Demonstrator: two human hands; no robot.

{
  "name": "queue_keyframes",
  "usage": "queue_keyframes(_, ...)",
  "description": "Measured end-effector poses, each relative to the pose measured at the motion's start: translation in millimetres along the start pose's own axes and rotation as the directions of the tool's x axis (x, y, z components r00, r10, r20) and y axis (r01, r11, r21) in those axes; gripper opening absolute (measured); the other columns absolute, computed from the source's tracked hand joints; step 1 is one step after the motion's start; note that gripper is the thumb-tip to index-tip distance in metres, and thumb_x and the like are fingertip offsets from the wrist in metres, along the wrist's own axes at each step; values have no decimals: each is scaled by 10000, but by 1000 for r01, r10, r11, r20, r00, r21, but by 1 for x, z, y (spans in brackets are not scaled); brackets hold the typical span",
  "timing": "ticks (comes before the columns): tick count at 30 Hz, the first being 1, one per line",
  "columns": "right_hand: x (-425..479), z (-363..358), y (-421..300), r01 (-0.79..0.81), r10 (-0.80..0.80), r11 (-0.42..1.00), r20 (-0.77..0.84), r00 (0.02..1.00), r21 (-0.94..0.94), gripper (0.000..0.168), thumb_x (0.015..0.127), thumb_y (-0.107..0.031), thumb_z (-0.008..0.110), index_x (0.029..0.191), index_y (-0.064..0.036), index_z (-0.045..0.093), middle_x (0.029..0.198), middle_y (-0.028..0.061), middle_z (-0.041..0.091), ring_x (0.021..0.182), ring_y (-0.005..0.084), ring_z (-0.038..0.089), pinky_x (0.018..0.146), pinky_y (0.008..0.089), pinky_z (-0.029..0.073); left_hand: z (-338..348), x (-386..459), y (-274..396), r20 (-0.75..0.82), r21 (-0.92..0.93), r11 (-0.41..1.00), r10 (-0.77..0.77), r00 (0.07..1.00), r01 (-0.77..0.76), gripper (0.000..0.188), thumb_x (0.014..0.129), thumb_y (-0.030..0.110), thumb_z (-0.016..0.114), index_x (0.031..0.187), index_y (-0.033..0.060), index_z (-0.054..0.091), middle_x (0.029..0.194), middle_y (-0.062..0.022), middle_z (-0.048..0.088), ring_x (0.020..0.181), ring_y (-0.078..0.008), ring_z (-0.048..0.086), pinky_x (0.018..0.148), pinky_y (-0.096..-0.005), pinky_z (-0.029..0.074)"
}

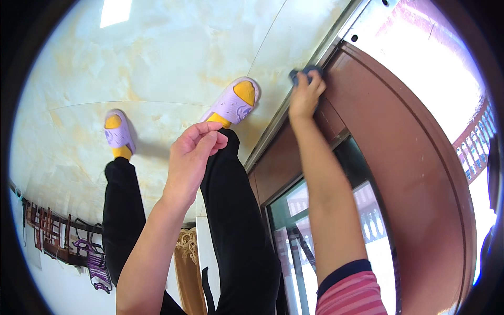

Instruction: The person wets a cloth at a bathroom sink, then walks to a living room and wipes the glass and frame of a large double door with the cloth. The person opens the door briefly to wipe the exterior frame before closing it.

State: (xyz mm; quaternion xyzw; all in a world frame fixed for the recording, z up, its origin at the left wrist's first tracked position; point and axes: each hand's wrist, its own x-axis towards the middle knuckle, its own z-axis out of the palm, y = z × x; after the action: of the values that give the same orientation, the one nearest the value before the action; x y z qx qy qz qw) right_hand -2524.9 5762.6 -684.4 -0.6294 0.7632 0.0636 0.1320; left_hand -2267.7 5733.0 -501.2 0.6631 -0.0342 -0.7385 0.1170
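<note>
A dark blue cloth (314, 73) is bunched under the fingers of my right hand (307, 92), pressed at the lower edge of a brown glazed door (366, 118), beside a metal floor track (271, 130). My right arm reaches forward across the door's glass pane. My left hand (197, 143) hangs in the air in front of my right knee and shin, its fingers loosely curled and thumb near the fingertips, with no object visible in it. Both feet, in lilac slippers (236, 100) over yellow socks, stand on the marbled tile floor.
Purple and dark hangers (96, 262) hang from a wooden rack (63, 252) at the lower left. A gold curtain (189, 271) shows behind my legs. Past the door, at the right, is a bright outdoor area with a balustrade (474, 153).
</note>
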Motion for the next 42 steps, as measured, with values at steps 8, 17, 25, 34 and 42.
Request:
queue_keyframes(8, -213, 34, -5, -66, 80, 997, 777, 625, -49, 193, 807, -69, 478, 912, -113, 634, 1068, 110, 467, 1020, 341, 461, 817, 415, 470, 4, -11, -16, 116, 131, 991, -43, 992, 28, 216, 889, 136, 477, 1056, 23, 557, 869, -48, 609, 839, -115, 575, 789, -233, 432)
queue_keyframes(17, -30, -103, -27, 448, -241, 792, 463, 853, -415, 194, 769, -124, 498, 908, -43, 605, 1021, 75, 506, 996, 239, 478, 725, 329, 470, -34, -44, -18, 52, 123, 992, -22, 998, 16, 217, 887, 128, 472, 1056, 15, 549, 882, -42, 599, 835, -112, 567, 812, -250, 432)
queue_keyframes(25, -138, -93, -16, 586, -143, 743, 778, 612, -324, 216, 778, -143, 492, 918, -63, 637, 1037, 102, 579, 1010, 256, 493, 797, 369, 445, -41, -57, 5, 87, 9, 999, 35, 996, -36, 213, 888, 117, 465, 1054, 15, 552, 873, -41, 598, 830, -118, 564, 802, -245, 431)
queue_keyframes(34, -133, -170, -16, 120, -116, 993, 274, 955, 4, 329, 733, 9, 492, 1054, -38, 549, 1146, 104, 493, 1151, 311, 415, 959, 388, 353, -59, -74, 8, 4, -40, 997, 63, 998, -62, 200, 892, 120, 466, 1045, 31, 559, 874, -36, 599, 830, -105, 559, 791, -237, 424)
queue_keyframes(42, -84, -151, -5, -132, 136, 989, 47, 990, -71, 477, 754, 48, 497, 1212, 23, 368, 1301, 136, 327, 1187, 325, 388, 974, 342, 368, -29, -85, 6, 128, -8, 998, 61, 990, -60, 201, 888, 123, 477, 1040, 25, 564, 857, -36, 603, 809, -105, 567, 781, -237, 433)
